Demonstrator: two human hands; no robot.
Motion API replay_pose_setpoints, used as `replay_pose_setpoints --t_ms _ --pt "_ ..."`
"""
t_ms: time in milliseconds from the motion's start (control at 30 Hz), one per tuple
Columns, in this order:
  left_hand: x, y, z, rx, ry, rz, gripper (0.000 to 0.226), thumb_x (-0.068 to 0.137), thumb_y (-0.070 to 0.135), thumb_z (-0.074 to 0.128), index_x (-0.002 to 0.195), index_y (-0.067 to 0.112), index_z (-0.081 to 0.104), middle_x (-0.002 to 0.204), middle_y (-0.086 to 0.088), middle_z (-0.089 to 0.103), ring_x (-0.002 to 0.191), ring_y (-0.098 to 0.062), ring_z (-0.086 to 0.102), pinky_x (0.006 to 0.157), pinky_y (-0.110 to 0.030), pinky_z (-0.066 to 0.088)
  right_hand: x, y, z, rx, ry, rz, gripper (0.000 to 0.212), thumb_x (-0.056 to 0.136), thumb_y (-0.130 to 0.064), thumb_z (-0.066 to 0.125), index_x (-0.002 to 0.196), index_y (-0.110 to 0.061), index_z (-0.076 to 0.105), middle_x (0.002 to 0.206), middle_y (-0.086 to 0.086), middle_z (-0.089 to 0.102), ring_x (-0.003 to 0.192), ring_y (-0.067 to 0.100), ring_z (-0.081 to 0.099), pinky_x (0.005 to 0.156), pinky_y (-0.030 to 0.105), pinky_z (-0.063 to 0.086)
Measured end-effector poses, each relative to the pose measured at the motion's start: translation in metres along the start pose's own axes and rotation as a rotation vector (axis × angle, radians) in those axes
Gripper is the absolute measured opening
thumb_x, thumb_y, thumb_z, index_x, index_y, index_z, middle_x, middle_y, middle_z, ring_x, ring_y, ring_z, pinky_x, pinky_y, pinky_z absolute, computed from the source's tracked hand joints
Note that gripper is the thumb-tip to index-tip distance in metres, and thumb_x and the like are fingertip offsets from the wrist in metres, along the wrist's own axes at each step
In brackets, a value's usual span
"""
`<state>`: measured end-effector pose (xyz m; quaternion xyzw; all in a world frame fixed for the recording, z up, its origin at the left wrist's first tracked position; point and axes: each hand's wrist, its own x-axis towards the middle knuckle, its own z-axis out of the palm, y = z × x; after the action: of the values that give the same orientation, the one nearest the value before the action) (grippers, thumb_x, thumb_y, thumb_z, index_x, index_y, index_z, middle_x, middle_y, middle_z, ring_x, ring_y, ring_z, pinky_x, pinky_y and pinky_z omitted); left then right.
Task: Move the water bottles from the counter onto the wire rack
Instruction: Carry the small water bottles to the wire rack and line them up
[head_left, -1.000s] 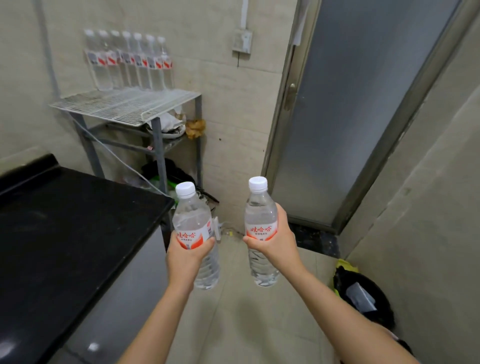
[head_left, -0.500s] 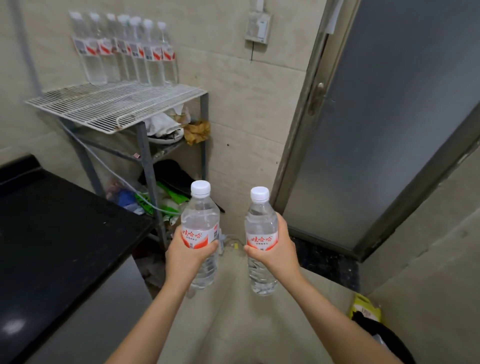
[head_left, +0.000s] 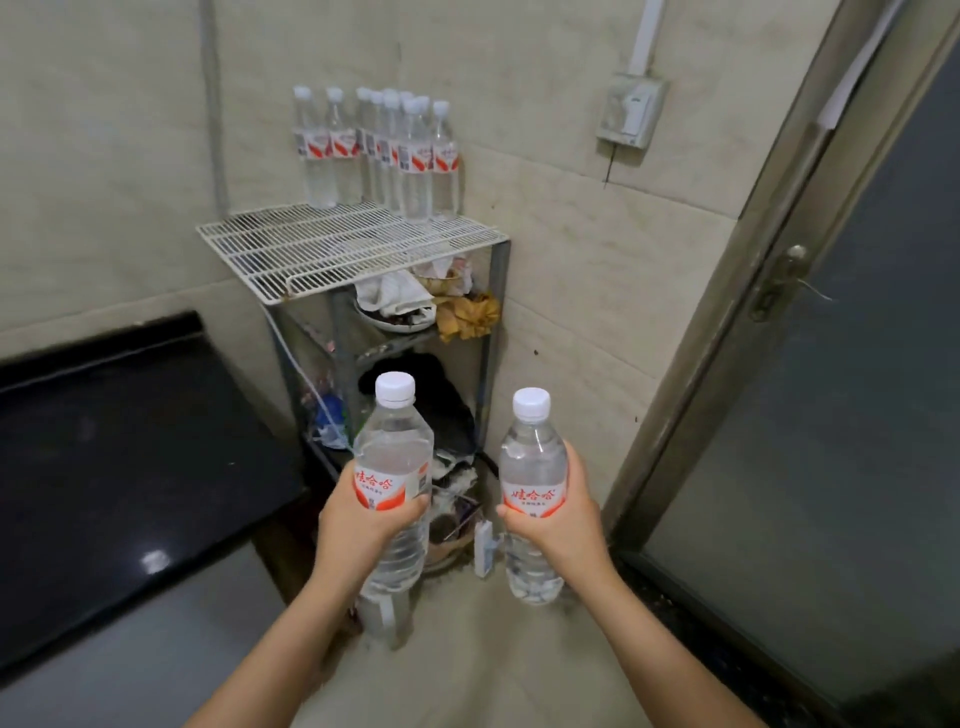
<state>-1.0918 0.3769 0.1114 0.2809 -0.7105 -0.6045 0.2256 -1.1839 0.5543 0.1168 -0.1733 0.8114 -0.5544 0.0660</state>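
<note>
My left hand (head_left: 358, 525) grips a clear water bottle (head_left: 395, 447) with a white cap and a red-and-white label, held upright. In my right hand (head_left: 563, 519) is a second, matching bottle (head_left: 532, 457), also upright. Both are in front of me, below and nearer than the white wire rack (head_left: 332, 249) in the wall corner. Several identical bottles (head_left: 379, 150) stand in a row along the back of the rack's top shelf, against the tiled wall. The front part of that shelf is bare wire.
A black counter (head_left: 119, 467) runs along my left, its corner close to the rack's leg. Rags and a dish (head_left: 415, 301) fill the lower shelves. A metal-framed glass door (head_left: 831, 364) stands at right. A wall switch box (head_left: 631, 109) hangs above.
The view has swung left and closer, so the rack now sits centred ahead rather than upper left. Both hands still hold their bottles, slightly higher and nearer the rack.
</note>
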Motion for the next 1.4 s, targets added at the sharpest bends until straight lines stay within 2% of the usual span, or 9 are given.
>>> replay_pose_setpoints --t_ms 200,333,433,633,767,933,1067,1233,1400 --pt "0.048 0.015 -0.013 -0.041 0.15 0.038 0.058 0.065 0.011 0.082 0.115 0.021 0.055 0.109 -0.004 0.067 0.099 -0.021 0.063 0.09 -0.042 0.051 0.062 -0.012 0.021 0.091 -0.128 -0.092 0.073 0.063 -0.007 0.082 0.102 -0.05 0.036 0.101 -0.026 0.053 0.091 -0.001 0.056 0.072 0.004 0.043" --pt "0.094 0.034 -0.032 -0.11 0.248 0.122 0.068 0.052 0.025 0.085 0.114 0.019 0.057 0.107 -0.002 0.068 0.097 -0.02 0.064 0.087 -0.039 0.051 0.119 -0.035 0.038 0.155 -0.128 -0.165 0.073 0.064 -0.002 0.081 0.108 -0.04 0.038 0.103 -0.027 0.05 0.091 -0.006 0.054 0.071 0.002 0.043" --pt "0.138 0.058 -0.046 -0.216 0.313 0.2 0.058 0.063 0.005 0.082 0.114 0.016 0.056 0.103 -0.003 0.067 0.093 -0.019 0.064 0.086 -0.039 0.052 0.171 -0.064 0.046 0.169 -0.076 -0.235 0.078 0.063 -0.002 0.081 0.122 -0.03 0.037 0.102 -0.025 0.05 0.091 -0.008 0.052 0.069 -0.002 0.041" --pt "0.231 0.112 -0.078 -0.323 0.357 0.339 0.079 0.045 0.029 0.085 0.117 0.015 0.056 0.106 0.002 0.068 0.094 -0.011 0.066 0.081 -0.029 0.051 0.274 -0.125 0.06 0.2 0.102 -0.378 0.078 0.06 0.001 0.082 0.124 -0.012 0.041 0.103 -0.008 0.057 0.092 0.005 0.057 0.078 0.01 0.046" --pt "0.279 0.126 -0.093 -0.344 0.407 0.379 0.052 0.065 0.008 0.078 0.107 0.03 0.055 0.104 0.009 0.066 0.098 -0.009 0.064 0.084 -0.031 0.051 0.322 -0.15 0.073 0.288 0.166 -0.444 0.084 0.048 -0.014 0.086 0.12 -0.017 0.041 0.109 -0.005 0.057 0.096 0.003 0.058 0.083 0.014 0.05" --pt "0.342 0.135 -0.1 -0.316 0.433 0.35 0.057 0.069 0.013 0.076 0.12 0.019 0.052 0.105 0.007 0.066 0.093 -0.002 0.064 0.076 -0.021 0.049 0.393 -0.176 0.098 0.351 0.178 -0.466 0.083 0.046 -0.029 0.083 0.118 -0.022 0.042 0.115 0.001 0.058 0.104 0.015 0.06 0.09 0.042 0.051" --pt "0.396 0.133 -0.098 -0.239 0.421 0.302 0.06 0.066 0.02 0.078 0.12 0.022 0.051 0.109 0.002 0.066 0.098 -0.014 0.064 0.082 -0.032 0.051 0.46 -0.184 0.13 0.365 0.083 -0.497 0.075 0.06 -0.001 0.082 0.117 -0.027 0.041 0.108 -0.012 0.055 0.093 -0.009 0.059 0.08 0.013 0.049" --pt "0.467 0.131 -0.086 -0.177 0.499 0.256 0.052 0.067 0.021 0.078 0.112 0.025 0.054 0.104 0.003 0.067 0.096 -0.016 0.064 0.082 -0.036 0.051 0.543 -0.19 0.181 0.403 -0.063 -0.504 0.074 0.063 0.0 0.08 0.121 -0.019 0.039 0.101 -0.016 0.052 0.089 -0.008 0.053 0.068 0.0 0.044" --pt "0.545 0.139 -0.067 -0.128 0.589 0.209 0.057 0.064 0.023 0.081 0.114 0.022 0.055 0.104 0.002 0.068 0.094 -0.017 0.065 0.082 -0.036 0.053 0.622 -0.205 0.236 0.342 -0.24 -0.488 0.083 0.065 -0.009 0.081 0.133 -0.02 0.034 0.116 -0.007 0.053 0.101 0.008 0.056 0.084 0.019 0.047"
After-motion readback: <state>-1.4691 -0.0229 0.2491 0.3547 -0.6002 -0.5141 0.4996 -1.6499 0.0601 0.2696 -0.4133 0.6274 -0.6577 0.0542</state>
